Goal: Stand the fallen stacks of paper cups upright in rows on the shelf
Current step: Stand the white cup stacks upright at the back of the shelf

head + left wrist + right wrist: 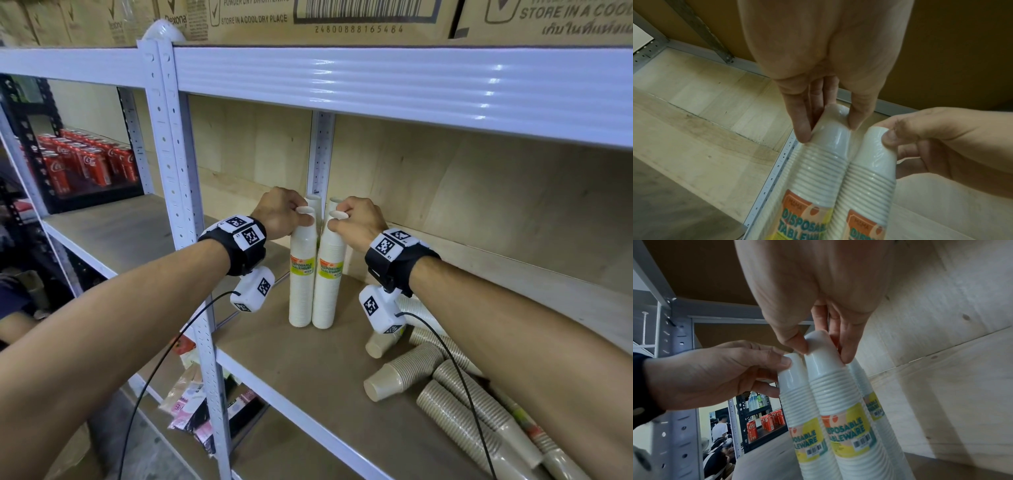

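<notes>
Left hand point(279, 214) and right hand point(358, 221) are each pinching an upright white cup stack point(302, 274) – two standing behind; brown stacks point(455, 407) are lying fallen on the shelf point(308, 370).

A shop stockroom: metal racking point(178, 144), stacked cartons point(308, 17), trays of cola cans point(85, 161)

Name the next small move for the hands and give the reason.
Probably let go of both white stacks and reach for a fallen brown stack. The left hand and right hand each pinch the top of a white stack already upright, side by side on the shelf.
</notes>
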